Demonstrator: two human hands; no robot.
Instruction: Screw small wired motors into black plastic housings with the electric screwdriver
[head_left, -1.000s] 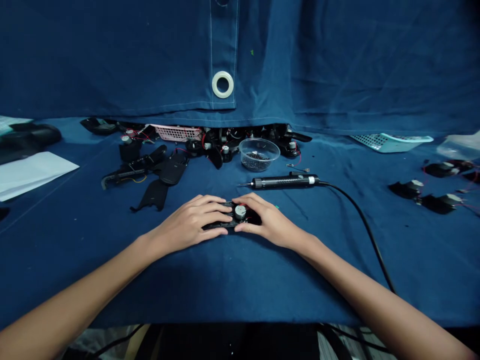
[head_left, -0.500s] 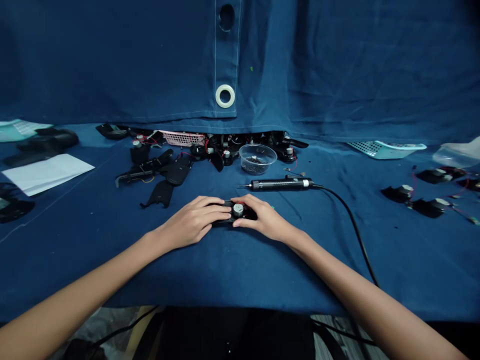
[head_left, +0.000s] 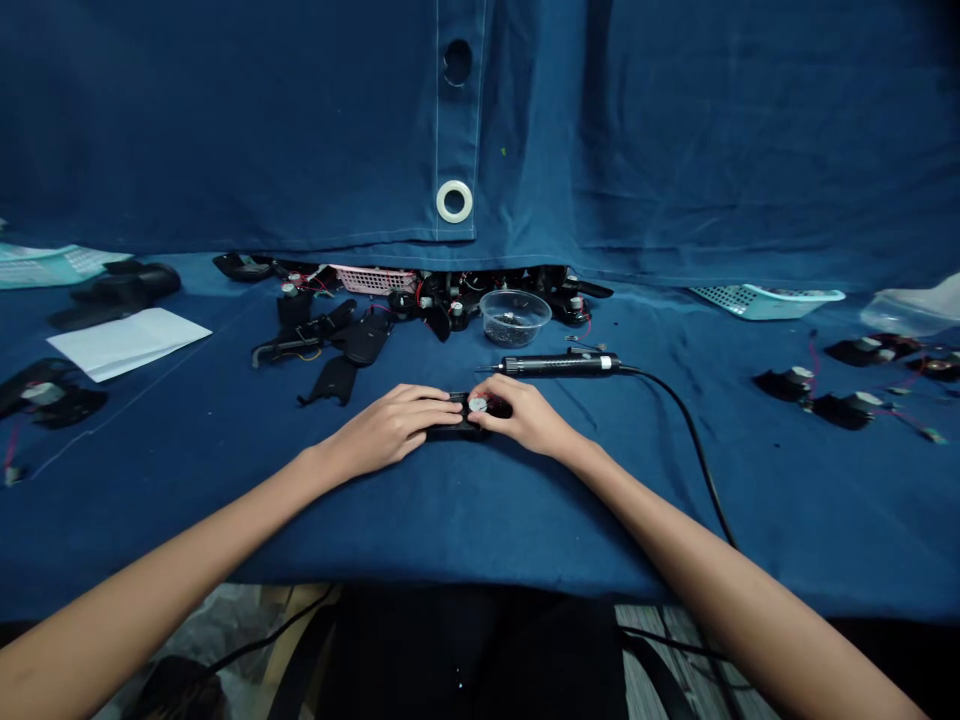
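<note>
A small black plastic part (head_left: 444, 434) lies on the blue cloth in front of me. My left hand (head_left: 384, 428) rests over its left side, fingers pressed together and holding it down. Between the thumb and fingertips of my right hand (head_left: 528, 412) is a small silver motor (head_left: 478, 404), which sits at the black part. Whether the motor is seated in it, I cannot tell. Just beyond my hands lies a black electric screwdriver (head_left: 559, 365), its bit pointing left. Behind that stands a clear round tub (head_left: 515, 318) with small dark pieces, perhaps screws, inside.
Black plastic pieces (head_left: 364, 335) and a pink basket (head_left: 375, 280) lie at the back. White paper (head_left: 129, 343) is on the left. On the right are motor assemblies with wires (head_left: 847, 408) and a turquoise basket (head_left: 765, 302). The screwdriver's cord (head_left: 694, 430) runs towards the front edge.
My right thumb and fingers have drawn closer together around the silver motor. My left hand stays on the black part. The whole view has shifted slightly.
</note>
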